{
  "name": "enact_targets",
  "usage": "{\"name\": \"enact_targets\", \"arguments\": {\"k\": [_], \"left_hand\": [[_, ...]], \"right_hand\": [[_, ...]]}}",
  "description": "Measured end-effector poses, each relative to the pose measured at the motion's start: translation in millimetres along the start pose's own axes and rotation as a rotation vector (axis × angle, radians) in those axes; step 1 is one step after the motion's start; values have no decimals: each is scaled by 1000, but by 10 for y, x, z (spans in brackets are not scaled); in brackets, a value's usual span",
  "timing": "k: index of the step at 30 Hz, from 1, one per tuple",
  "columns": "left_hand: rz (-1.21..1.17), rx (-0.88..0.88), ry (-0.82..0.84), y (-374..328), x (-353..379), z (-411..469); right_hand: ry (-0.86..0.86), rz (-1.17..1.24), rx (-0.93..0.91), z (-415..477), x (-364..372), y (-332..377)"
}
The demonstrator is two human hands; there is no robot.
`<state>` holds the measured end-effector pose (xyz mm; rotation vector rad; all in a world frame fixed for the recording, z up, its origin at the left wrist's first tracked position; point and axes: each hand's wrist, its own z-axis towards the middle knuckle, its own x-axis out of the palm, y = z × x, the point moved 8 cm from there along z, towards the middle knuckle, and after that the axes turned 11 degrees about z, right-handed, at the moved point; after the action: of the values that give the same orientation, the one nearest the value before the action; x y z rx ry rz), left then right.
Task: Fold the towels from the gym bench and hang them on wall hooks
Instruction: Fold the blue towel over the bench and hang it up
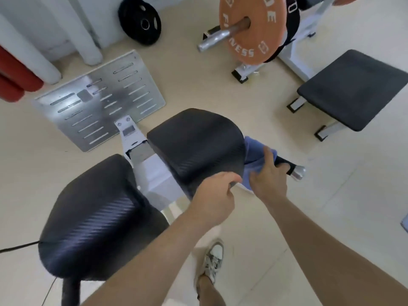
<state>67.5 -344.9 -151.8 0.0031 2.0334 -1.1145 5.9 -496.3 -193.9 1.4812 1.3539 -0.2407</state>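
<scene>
Head view: a person leans over a black padded worktop [194,142] in a gym, where a blue towel [251,151] hangs bunched over a black handle [284,163] at the worktop's right edge. The right hand [268,175] grips the towel, fingers [270,155] clamped on the cloth. The left hand [217,192] sits at the worktop's near corner, just beside the right, fingers curled; whether they pinch towel or padding cannot be told. A second pad [95,217] stands nearer, to the left. Beyond, on the pale floor [198,85], are a slotted steel plate [99,100], a black disc [140,21] by the wall, an orange disc [249,25] on a bar and a flat bench [353,89]. One shoe [213,259] shows below.
</scene>
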Motion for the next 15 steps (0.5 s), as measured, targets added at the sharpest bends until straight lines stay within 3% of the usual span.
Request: {"name": "enact_targets", "arguments": {"k": [5,8,15], "left_hand": [[-194,-167,113,-148,604,525],[-176,-230,171,-188,851,873],[-101,-394,13,-189,959,1063]], "right_hand": [[5,-228,-133,432,-97,6],[34,-296,-211,595,-158,21],[54,-301,-267,735,-192,-5]]}}
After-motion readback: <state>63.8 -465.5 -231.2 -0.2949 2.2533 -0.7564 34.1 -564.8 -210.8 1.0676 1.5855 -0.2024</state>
